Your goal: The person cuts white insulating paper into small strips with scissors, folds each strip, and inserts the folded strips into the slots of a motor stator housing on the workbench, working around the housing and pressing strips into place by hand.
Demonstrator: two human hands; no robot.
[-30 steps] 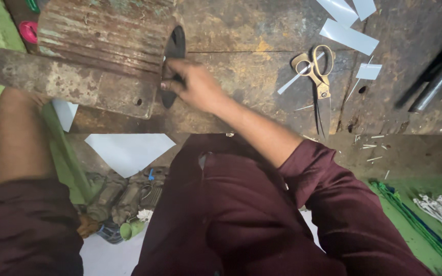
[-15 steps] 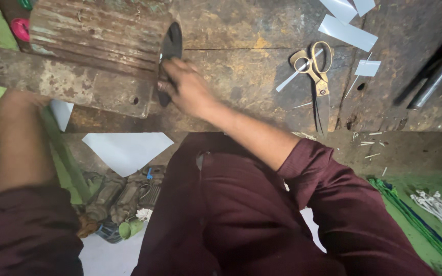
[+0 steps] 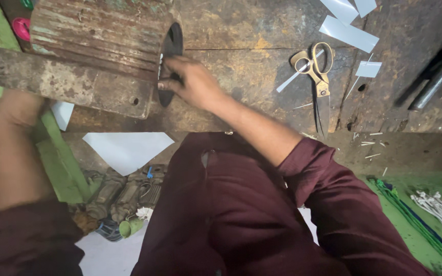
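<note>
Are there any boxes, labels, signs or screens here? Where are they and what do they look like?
No boxes, signs or screens show.
Pale blue-white paper strips: top right of the worn wooden bench, long plain rectangles.
Small pale paper slip: right of the brass-handled scissors, squarish, plain.
White paper sheet: below the bench, pointed, blank.
The right hand touches a dark disc on the rusty metal machine.

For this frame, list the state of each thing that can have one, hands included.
Right hand: fingers closed on the dark disc.
Dark disc: on edge against the rusty block.
Rusty block: lying on the bench.
Left hand: blurred, grip unclear.
Scissors: lying shut on the bench.
</note>
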